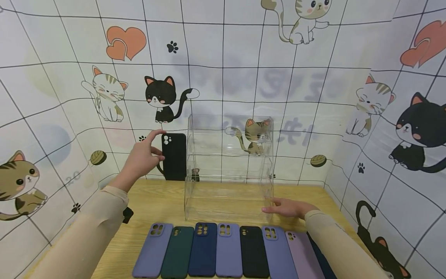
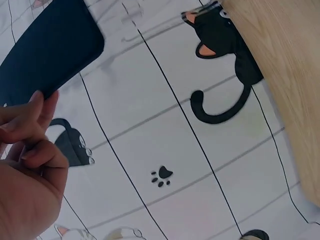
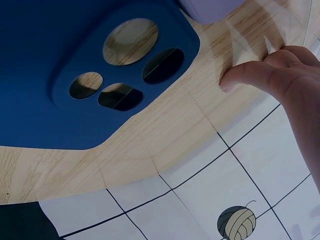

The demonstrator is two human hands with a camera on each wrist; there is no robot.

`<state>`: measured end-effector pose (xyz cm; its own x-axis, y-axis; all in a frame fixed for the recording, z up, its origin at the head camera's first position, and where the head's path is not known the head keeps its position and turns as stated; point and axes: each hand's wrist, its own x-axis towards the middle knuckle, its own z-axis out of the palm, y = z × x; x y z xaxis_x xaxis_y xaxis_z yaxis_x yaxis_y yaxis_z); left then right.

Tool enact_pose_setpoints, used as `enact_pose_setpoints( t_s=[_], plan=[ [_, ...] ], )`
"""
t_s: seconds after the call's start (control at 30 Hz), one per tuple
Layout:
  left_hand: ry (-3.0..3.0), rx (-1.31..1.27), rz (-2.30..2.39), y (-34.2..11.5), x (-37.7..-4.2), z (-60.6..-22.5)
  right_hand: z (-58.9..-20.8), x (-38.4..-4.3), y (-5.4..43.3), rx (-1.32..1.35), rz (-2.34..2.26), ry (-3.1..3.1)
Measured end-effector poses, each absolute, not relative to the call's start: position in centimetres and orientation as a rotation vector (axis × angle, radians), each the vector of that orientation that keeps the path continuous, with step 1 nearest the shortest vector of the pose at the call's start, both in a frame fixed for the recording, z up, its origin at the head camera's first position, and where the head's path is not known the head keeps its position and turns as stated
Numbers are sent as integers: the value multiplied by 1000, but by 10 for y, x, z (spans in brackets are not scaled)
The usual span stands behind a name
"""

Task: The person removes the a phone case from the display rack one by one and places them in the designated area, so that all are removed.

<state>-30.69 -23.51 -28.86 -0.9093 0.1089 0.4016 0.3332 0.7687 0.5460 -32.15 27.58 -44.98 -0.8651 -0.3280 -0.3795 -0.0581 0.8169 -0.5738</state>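
Note:
My left hand (image 1: 141, 158) pinches a black phone case (image 1: 174, 157) by its left edge, thumb and fingertips on the rim. The case is upright beside the upper left of a clear tiered rack (image 1: 228, 203), its camera cutout at the top left. In the left wrist view the case (image 2: 52, 47) looks dark, above the curled fingers. Low on the rack's right side, my right hand (image 1: 289, 208) holds the edge, thumb in front; the other fingers are partly hidden. No phone cases can be seen on the rack's shelves.
Several phone cases lie in a row along the near table (image 1: 146, 201), among them a green one (image 1: 177, 252), a navy one (image 1: 203, 250) and a black one (image 1: 255, 252). A small black object (image 1: 127, 215) shows beside the left sleeve. Cat-patterned cloth (image 1: 223, 46) encloses the table.

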Motion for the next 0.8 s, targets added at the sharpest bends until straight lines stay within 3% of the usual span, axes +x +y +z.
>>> enact_pose_setpoints(
  t_s=[0.37, 0.8],
  plan=[
    [-2895, -316, -863, -291, -298, -312, -450, -322, 276, -274, -780, 2530],
    [-3187, -264, -1218, -344, -280, -370, -452, -323, 275, -279, -769, 2538]
  ],
)
